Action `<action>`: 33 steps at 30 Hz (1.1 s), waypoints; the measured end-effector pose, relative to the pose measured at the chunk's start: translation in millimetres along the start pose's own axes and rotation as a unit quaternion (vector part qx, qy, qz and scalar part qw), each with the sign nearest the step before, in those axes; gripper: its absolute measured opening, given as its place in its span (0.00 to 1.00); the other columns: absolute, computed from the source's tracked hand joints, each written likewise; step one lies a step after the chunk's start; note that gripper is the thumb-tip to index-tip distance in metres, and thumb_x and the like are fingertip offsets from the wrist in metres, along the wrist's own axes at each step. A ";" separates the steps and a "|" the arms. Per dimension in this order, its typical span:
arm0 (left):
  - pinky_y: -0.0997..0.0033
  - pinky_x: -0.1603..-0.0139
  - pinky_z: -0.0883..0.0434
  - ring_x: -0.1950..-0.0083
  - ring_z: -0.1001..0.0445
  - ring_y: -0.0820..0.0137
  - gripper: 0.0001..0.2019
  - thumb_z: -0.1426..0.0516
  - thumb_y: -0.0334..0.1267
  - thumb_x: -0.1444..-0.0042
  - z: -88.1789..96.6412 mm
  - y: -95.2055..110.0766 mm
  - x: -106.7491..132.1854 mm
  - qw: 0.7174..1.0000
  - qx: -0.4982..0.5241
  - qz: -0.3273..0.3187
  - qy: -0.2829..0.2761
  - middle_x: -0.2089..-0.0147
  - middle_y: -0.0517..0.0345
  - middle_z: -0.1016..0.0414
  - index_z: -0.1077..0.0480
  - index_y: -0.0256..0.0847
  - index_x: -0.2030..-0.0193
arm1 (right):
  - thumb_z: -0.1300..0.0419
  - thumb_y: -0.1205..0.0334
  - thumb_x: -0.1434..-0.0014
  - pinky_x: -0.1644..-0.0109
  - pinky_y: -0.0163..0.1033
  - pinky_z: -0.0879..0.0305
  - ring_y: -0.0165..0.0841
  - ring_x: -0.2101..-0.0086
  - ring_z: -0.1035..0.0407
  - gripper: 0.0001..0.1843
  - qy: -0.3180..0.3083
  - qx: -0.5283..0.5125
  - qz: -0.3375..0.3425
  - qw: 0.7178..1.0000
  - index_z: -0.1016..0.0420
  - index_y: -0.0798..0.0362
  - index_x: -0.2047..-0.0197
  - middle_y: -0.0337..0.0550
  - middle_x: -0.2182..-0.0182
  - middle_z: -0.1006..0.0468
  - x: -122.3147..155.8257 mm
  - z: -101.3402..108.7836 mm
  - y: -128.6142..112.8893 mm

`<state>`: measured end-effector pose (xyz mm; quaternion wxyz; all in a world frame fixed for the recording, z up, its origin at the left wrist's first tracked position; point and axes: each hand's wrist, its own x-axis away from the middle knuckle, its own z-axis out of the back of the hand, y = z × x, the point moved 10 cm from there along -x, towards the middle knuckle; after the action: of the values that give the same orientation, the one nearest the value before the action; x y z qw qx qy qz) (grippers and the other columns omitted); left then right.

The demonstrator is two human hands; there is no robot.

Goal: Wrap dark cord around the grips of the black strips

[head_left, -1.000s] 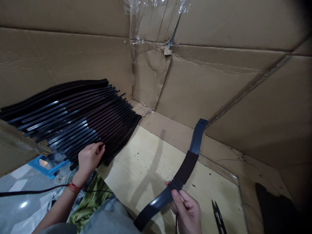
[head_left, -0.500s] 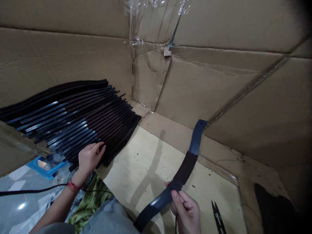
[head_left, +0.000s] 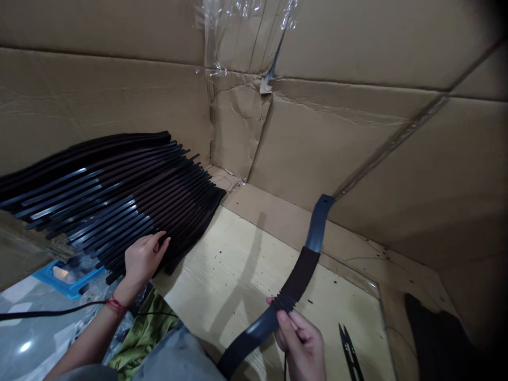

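My right hand (head_left: 299, 338) grips a long, curved dark strip (head_left: 256, 338) between thumb and fingers, at the bunched end of a dark brown fabric sleeve (head_left: 301, 275) around it. The strip slants up and away, and its far end has a small hole. At the left, my left hand (head_left: 145, 256) is closed in a pinch over the front edge of a large stack of similar dark strips (head_left: 174, 196). Whatever its fingertips hold, if anything, is hidden. Many stacked strips have brown sleeves over part of their length, with shiny bare ends towards the left.
Tall cardboard walls (head_left: 337, 127) enclose the pale board (head_left: 222, 264). Black thread snips (head_left: 350, 352) lie right of my right hand. A dark cloth-like item (head_left: 432, 333) is at the far right. A blue plastic basket (head_left: 67, 280) and green cloth (head_left: 138, 333) sit lower left.
The whole view has shifted slightly. Both hands keep nearly the same places, the left over the stack and the right on the sleeved strip.
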<state>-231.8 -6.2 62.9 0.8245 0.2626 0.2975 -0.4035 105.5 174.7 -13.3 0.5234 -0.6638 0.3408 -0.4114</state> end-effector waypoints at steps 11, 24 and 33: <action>0.74 0.74 0.39 0.77 0.32 0.72 0.14 0.46 0.44 0.38 -5.3 0.8 -1.9 1.000 -0.004 0.000 -0.012 0.80 0.61 0.32 0.23 0.38 0.64 | 0.32 0.42 0.51 0.77 0.32 0.62 0.24 0.79 0.58 0.26 -0.002 -0.006 -0.004 1.000 0.18 0.61 0.64 0.31 0.82 0.50 2.1 -3.8 -4.1; 0.74 0.73 0.38 0.76 0.31 0.72 0.13 0.46 0.41 0.38 -10.0 7.1 -3.3 1.000 -0.016 -0.026 -0.009 0.80 0.60 0.31 0.23 0.36 0.64 | 0.30 0.42 0.56 0.78 0.32 0.60 0.24 0.81 0.56 0.27 0.016 -0.018 -0.019 1.000 0.18 0.60 0.66 0.32 0.84 0.45 2.6 -3.5 -2.9; 0.72 0.71 0.38 0.74 0.28 0.70 0.13 0.47 0.41 0.37 -19.4 14.3 -11.6 0.999 -0.031 -0.040 -0.021 0.77 0.58 0.27 0.23 0.37 0.63 | 0.31 0.40 0.54 0.79 0.32 0.65 0.23 0.81 0.61 0.28 0.014 -0.013 -0.001 1.000 0.19 0.60 0.67 0.29 0.84 0.53 0.9 -4.8 -3.1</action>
<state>-231.3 20.4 60.5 0.8215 0.2165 0.3021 -0.4324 101.6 172.6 -9.5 0.5094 -0.6651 0.3528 -0.4168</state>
